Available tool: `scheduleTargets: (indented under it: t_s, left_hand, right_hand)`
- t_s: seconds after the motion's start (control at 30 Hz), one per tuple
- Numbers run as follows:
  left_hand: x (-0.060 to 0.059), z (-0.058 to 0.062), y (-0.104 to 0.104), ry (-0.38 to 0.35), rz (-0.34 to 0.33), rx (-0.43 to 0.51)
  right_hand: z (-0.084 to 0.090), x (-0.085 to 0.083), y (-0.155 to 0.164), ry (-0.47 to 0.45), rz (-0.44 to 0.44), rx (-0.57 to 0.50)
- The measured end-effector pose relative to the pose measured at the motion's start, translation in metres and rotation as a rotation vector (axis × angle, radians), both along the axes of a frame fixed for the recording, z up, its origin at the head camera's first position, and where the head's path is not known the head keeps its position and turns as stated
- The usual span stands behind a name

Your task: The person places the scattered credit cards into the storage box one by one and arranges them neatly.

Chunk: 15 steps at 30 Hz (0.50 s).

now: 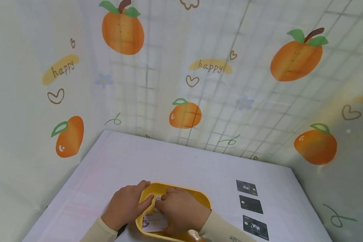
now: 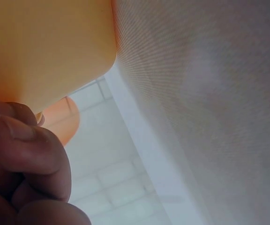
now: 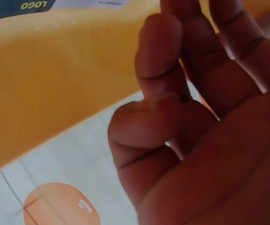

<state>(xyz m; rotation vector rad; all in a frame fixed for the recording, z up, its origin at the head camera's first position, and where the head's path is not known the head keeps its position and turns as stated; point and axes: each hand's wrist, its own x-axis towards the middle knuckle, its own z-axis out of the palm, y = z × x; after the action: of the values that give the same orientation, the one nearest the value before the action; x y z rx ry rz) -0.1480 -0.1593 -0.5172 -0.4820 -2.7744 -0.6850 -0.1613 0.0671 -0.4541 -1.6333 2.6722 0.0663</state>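
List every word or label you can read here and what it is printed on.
"happy": on the backdrop, printed twice.
"VIP": on the nearest dark card.
"LOGO": seen upside down on a dark card in the yellow tray.
Print on the other two dark cards and the light card in the tray is too small to read.

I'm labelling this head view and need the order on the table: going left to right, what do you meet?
Left hand on the rim of the yellow tray → right hand reaching into the tray over a light card → a column of three dark cards on the white table.
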Motion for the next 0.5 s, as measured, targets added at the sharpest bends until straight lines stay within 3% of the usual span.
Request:
scheduleTargets:
  t_s: [0.23, 0.5]
  left_hand:
    - [0.001, 0.000, 0.002, -0.017, 0.012, -0.017]
    - [0.003, 0.001, 0.002, -0.012, 0.027, -0.022]
  right_hand:
    - [0.001, 0.004, 0.004, -0.031, -0.038, 0.010]
    - [0.015, 0.005, 0.019, -0.032, -0.095, -0.035]
